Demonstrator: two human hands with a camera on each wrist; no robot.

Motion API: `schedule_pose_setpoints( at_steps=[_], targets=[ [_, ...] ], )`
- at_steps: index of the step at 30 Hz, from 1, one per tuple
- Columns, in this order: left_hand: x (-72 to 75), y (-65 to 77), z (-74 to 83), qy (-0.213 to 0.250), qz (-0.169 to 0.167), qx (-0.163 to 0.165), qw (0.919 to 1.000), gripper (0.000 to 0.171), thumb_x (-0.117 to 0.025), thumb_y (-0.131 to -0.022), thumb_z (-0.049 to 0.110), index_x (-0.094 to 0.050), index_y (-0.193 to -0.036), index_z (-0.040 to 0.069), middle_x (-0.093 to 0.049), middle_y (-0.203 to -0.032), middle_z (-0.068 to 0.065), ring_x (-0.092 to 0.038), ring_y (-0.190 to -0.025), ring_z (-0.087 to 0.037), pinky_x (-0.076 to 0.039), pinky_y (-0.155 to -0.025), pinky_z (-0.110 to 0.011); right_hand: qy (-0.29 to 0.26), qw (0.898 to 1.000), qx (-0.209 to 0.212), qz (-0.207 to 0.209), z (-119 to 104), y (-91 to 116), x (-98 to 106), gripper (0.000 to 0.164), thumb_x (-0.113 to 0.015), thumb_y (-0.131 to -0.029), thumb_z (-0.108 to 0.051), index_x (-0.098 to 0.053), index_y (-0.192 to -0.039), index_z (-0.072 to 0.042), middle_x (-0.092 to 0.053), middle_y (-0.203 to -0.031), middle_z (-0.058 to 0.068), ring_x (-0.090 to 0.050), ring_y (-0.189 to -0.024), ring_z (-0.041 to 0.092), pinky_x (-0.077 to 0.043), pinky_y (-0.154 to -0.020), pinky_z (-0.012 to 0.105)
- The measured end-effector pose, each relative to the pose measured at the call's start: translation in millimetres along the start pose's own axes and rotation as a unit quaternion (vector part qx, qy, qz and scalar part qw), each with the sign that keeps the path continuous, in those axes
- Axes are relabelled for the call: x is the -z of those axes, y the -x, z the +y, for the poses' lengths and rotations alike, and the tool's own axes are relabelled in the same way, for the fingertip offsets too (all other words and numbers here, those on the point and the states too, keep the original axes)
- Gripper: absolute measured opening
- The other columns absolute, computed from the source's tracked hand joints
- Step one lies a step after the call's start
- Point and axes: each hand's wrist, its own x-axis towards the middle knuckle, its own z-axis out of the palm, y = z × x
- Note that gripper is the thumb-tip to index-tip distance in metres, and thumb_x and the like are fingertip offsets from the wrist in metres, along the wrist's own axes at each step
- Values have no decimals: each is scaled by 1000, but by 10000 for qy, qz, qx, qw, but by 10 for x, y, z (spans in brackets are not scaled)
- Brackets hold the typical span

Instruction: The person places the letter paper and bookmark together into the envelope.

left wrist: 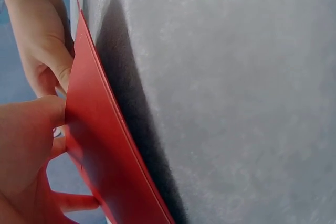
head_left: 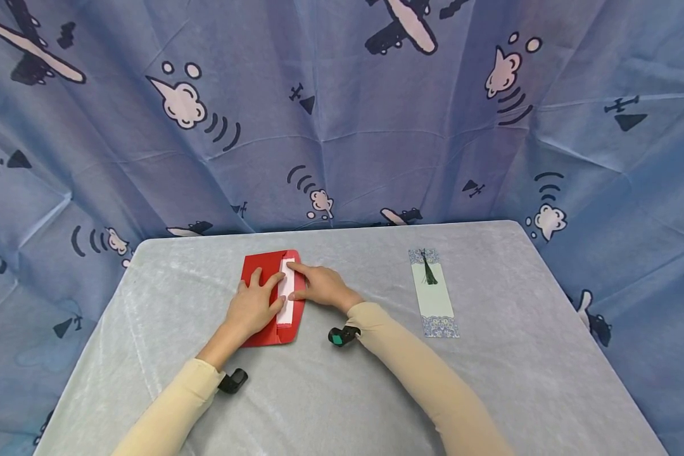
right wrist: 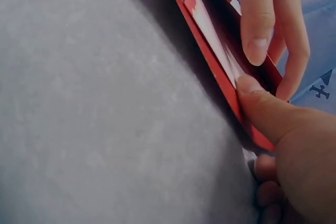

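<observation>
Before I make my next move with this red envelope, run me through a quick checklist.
1. Left grip steadying the envelope: ok, fingers rest on it.
2. Right grip at the white slip: ok, the thumb touches it.
3. Flap open: ok, it shows beyond the slip.
4. Slip fully inside: not ok, a strip shows at the opening.
5. Bookmark out of the way: ok, it lies apart, to the right.
6. Anything deeper inside: cannot tell, hidden.
</observation>
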Motion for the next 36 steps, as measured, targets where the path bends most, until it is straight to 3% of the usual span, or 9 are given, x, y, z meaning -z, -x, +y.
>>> schedule_pose_setpoints(
  at_steps=[3,7,9,16,23,36],
  targets=[
    [10,0,-2,11,-11,0,10000,63,-64,-91,40,-45,-148,23,-34,-153,-29,-49,-122,-58,-57,-83,-60,-119,9999,81,13,22,4,5,79,-71,-85,-52,-36,-153,-33,-71,-120,7,-66,-103,22,-53,-93,42],
    [20,1,-4,0,-28,-10,10000,63,-64,-91,40,-45,-148,23,-35,-152,-29,-49,-122,-59,-57,-83,-60,-125,9998,126,24,37,7,4,83,-71,-85,-52,-32,-155,-33,-69,-124,9,-66,-106,24,-53,-94,43],
    [22,-1,-5,11,-35,-15,10000,63,-64,-91,41,-44,-148,24,-35,-153,-29,-49,-122,-59,-57,-84,-60,-127,9999,89,45,38,11,1,86,-72,-84,-52,-29,-156,-31,-67,-130,10,-66,-110,25,-53,-94,43],
    [31,-6,-11,39,-28,-19,10000,62,-63,-91,41,-44,-147,24,-34,-152,-29,-48,-123,-59,-56,-84,-61,-319,9994,6,130,36,39,-3,98,-75,-82,-51,-23,-159,-20,-69,-118,13,-66,-105,25,-53,-96,43],
    [23,0,-19,64,37,-87,9999,59,-62,-93,40,-46,-146,24,-35,-152,-30,-50,-121,-59,-55,-85,-61,-220,9995,119,205,55,40,-38,94,-75,-82,-52,-29,-157,-19,-57,-145,8,-63,-122,24,-52,-100,43],
    [24,0,-11,31,-7,-26,10000,62,-64,-91,41,-45,-147,24,-35,-152,-29,-49,-122,-58,-56,-85,-59,-96,9998,43,177,18,36,-23,94,-75,-82,-50,-28,-157,-19,-56,-146,8,-63,-123,25,-52,-100,43]
  ],
)
